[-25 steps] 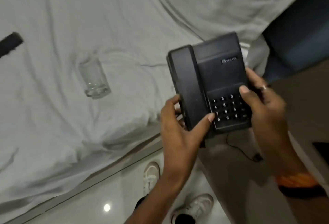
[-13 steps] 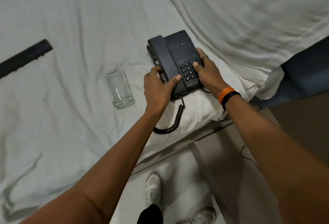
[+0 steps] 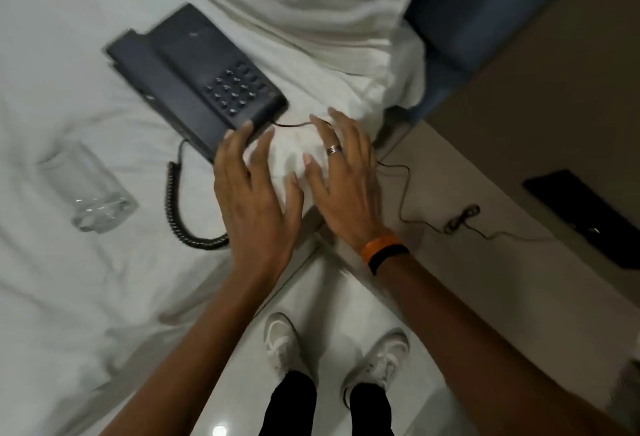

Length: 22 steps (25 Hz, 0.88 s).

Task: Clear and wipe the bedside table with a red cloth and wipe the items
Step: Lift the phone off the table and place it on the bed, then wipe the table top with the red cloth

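No brand or writing can be read on the black telephone (image 3: 195, 84); a small mark on its body is blurred. It lies on the white bedsheet (image 3: 69, 280) just beyond both hands, its near corner under or touching the left hand's (image 3: 254, 195) fingertips, its coiled cord (image 3: 180, 207) curling to that hand's left. Both hands are spread and hold nothing; the right hand (image 3: 343, 176) lies flat on the sheet beside the left, and a glass (image 3: 88, 190) lies well to their left.

A black telephone (image 3: 194, 79) with a coiled black cord (image 3: 180, 214) lies on plain white bedding (image 3: 69, 55), beside a clear glass (image 3: 86, 193), an orange-and-black wristband (image 3: 382, 250) and white shoes (image 3: 284, 342).
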Available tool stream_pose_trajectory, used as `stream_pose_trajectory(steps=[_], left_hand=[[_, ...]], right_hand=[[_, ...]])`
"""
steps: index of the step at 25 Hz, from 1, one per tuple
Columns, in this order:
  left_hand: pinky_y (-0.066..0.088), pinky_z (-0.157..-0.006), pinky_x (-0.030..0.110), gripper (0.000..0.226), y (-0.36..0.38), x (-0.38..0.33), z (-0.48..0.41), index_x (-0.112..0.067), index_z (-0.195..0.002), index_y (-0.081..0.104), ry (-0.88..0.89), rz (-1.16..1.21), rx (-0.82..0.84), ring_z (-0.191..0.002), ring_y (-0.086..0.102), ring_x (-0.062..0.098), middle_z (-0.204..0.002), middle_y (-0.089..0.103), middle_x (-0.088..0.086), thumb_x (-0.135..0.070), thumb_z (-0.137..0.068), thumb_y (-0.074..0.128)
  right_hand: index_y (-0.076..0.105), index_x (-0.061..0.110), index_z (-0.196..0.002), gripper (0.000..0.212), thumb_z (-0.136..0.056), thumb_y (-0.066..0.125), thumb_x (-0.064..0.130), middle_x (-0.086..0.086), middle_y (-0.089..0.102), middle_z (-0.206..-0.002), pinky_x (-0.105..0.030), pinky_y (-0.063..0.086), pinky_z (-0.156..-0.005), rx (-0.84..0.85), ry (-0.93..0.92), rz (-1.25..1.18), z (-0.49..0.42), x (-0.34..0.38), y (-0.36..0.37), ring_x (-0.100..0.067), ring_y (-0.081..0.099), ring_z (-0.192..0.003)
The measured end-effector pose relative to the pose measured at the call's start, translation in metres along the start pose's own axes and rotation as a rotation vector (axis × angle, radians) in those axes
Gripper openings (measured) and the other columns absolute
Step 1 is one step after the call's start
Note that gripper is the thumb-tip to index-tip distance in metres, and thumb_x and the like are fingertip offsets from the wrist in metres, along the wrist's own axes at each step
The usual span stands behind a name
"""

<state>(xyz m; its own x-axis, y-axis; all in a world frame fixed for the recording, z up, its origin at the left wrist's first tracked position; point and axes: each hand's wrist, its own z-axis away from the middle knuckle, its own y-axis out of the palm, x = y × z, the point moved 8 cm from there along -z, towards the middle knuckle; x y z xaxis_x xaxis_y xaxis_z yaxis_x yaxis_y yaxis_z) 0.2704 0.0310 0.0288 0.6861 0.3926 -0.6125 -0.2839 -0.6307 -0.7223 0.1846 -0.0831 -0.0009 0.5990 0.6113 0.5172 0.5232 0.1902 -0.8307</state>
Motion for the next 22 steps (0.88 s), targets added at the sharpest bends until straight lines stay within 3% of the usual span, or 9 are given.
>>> stream_pose_trajectory(steps=[4, 7, 15, 20, 22], left_hand=[[0.022, -0.121, 0.054, 0.057, 0.081, -0.038, 0.056, -0.01, -0.15, 0.038, 0.247, -0.07, 0.43, -0.152, 0.019, 0.032, -0.159, 0.031, 0.016, -0.035, -0.1, 0.05], [0.016, -0.123, 0.055, 0.064, 0.133, -0.071, 0.095, -0.014, -0.155, 0.027, 0.409, -0.144, 0.633, -0.155, 0.01, 0.029, -0.163, 0.025, 0.014, -0.046, -0.101, 0.036], [0.011, -0.123, 0.059, 0.078, 0.243, -0.146, 0.208, -0.015, -0.158, 0.009, 0.828, -0.333, 0.886, -0.154, 0.009, 0.037, -0.164, 0.017, 0.02, -0.064, -0.098, 0.019], [0.009, -0.124, 0.058, 0.089, 0.274, -0.201, 0.291, -0.012, -0.159, 0.009, 0.997, -0.331, 0.995, -0.154, 0.007, 0.038, -0.166, 0.012, 0.02, -0.072, -0.094, 0.005], [0.01, -0.124, 0.059, 0.093, 0.273, -0.227, 0.334, -0.011, -0.159, 0.011, 1.061, -0.262, 1.039, -0.154, 0.006, 0.038, -0.166, 0.012, 0.02, -0.075, -0.092, 0.01]], right_hand=[[0.048, 0.017, -0.145, 0.048, -0.1, 0.052, 0.032, -0.011, 0.041, -0.155, -0.046, 0.035, -0.115, -0.058, 0.129, 0.156, 0.078, -0.073, -0.034, -0.027, 0.039, -0.142], [0.047, 0.017, -0.146, 0.05, -0.099, 0.053, 0.034, -0.012, 0.04, -0.155, -0.047, 0.036, -0.114, -0.025, 0.286, 0.246, 0.134, -0.14, -0.064, -0.028, 0.039, -0.142], [0.026, 0.02, -0.155, 0.065, -0.1, 0.036, 0.053, -0.015, 0.02, -0.164, -0.056, 0.023, -0.12, 0.147, 0.695, 0.488, 0.294, -0.274, -0.101, -0.035, 0.02, -0.151], [0.022, 0.021, -0.157, 0.07, -0.099, 0.038, 0.057, -0.014, 0.015, -0.166, -0.059, 0.018, -0.121, 0.066, 0.872, 0.464, 0.395, -0.305, -0.129, -0.035, 0.013, -0.153], [0.025, 0.02, -0.157, 0.07, -0.099, 0.042, 0.056, -0.014, 0.016, -0.166, -0.06, 0.015, -0.122, -0.016, 0.952, 0.427, 0.441, -0.3, -0.147, -0.034, 0.012, -0.154]])
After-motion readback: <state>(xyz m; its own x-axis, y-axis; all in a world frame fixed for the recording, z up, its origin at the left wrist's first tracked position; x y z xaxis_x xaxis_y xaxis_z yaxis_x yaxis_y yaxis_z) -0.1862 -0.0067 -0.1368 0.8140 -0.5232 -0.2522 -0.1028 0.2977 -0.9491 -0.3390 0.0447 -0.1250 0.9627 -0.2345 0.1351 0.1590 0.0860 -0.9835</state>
